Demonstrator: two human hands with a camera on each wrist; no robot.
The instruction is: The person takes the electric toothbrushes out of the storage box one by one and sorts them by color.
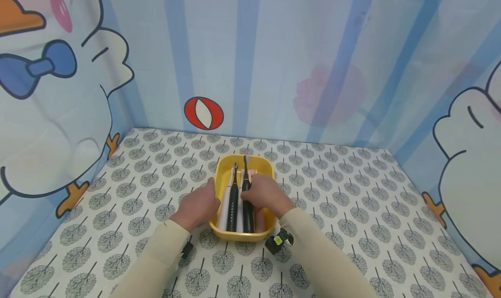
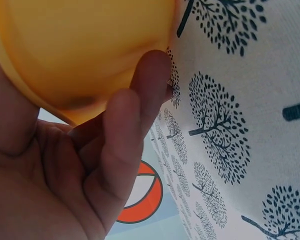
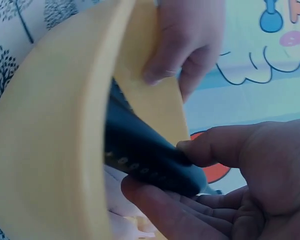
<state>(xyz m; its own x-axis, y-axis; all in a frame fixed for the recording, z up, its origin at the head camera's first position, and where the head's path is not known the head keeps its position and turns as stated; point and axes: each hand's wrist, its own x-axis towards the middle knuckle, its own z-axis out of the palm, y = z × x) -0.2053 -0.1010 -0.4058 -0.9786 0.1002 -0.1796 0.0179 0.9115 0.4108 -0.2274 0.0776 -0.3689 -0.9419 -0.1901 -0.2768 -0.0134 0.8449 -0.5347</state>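
A yellow plastic bin stands on the table with several electric toothbrushes lying lengthwise in it. My left hand grips the bin's left side, thumb over the rim and fingers against the outer wall. Inside the bin, my right hand pinches a black electric toothbrush between thumb and fingers near its neck. To its left lies a second black toothbrush, and beside that a white one. A pink handle shows on the right, partly covered by my right hand.
The bin rests on a cloth printed with grey trees. Behind it hangs a light-blue striped curtain with cartoon figures and a red ball. Both wrists wear small black cameras.
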